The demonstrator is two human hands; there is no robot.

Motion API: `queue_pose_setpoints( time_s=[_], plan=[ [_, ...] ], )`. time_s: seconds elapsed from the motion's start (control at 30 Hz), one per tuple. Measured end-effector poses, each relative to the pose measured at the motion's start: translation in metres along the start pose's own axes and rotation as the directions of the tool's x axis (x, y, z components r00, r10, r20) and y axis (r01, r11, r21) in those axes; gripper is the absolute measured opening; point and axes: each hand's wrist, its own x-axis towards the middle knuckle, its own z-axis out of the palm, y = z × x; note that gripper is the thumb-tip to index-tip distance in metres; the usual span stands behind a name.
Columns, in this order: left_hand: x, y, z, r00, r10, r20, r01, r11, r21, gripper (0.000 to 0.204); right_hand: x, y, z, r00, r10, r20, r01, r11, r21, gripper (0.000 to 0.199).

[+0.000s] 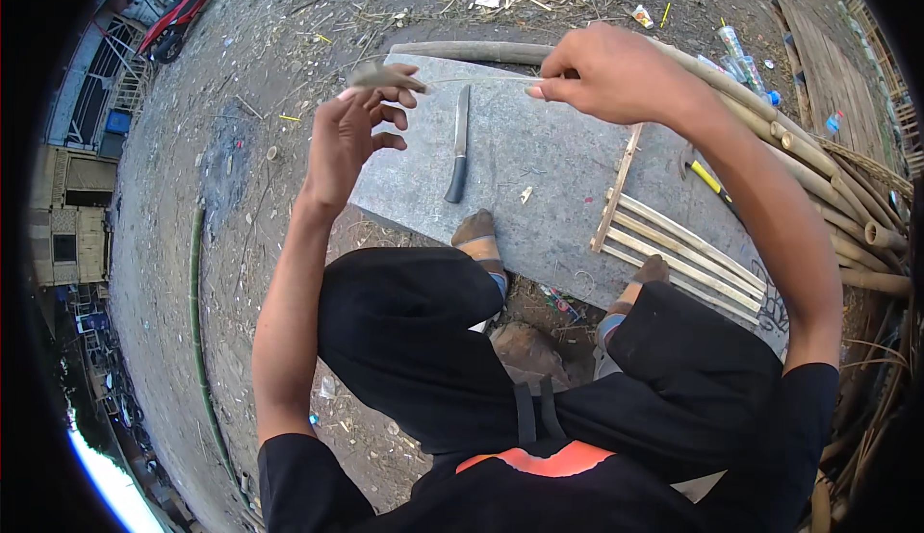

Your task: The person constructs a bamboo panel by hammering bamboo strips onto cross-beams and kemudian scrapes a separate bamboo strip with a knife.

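My left hand (348,143) grips a blurred grey-tan piece (383,78) between thumb and fingers; its exact kind does not show. From it a thin pale strand (481,79) runs nearly level across to my right hand (611,76), which pinches the other end. Both hands are raised above a grey slab (549,163). Below and between them lies a long knife (461,139) with a dark handle. A small frame of pale slats (683,254) rests on the slab's right side, by my right foot. Near it lies a hammer (709,182) with a yellow-and-black handle.
Bamboo poles (828,177) are piled to the right, and one pole (481,50) lies along the slab's far edge. Plastic bottles (746,69) lie at the far right. A green bamboo pole (195,321) stretches along the ground at left. A red motorcycle (183,9) stands far left.
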Motion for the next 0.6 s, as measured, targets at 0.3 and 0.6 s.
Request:
queue_pose_setpoints(
  time_s=[0.3, 0.6],
  plan=[
    [0.015, -0.001, 0.021, 0.903, 0.392, -0.179, -0.212, 0.766, 0.607, 0.059, 0.038, -0.058, -0.043, 0.996, -0.083, -0.025, 0.072, 0.953, -0.293, 0.022],
    [0.022, 0.000, 0.029, 0.818, 0.572, -0.060, -0.418, 0.663, 0.621, 0.026, 0.072, -0.068, -0.028, 0.995, -0.046, -0.086, 0.024, 0.969, -0.245, 0.020]
  ],
)
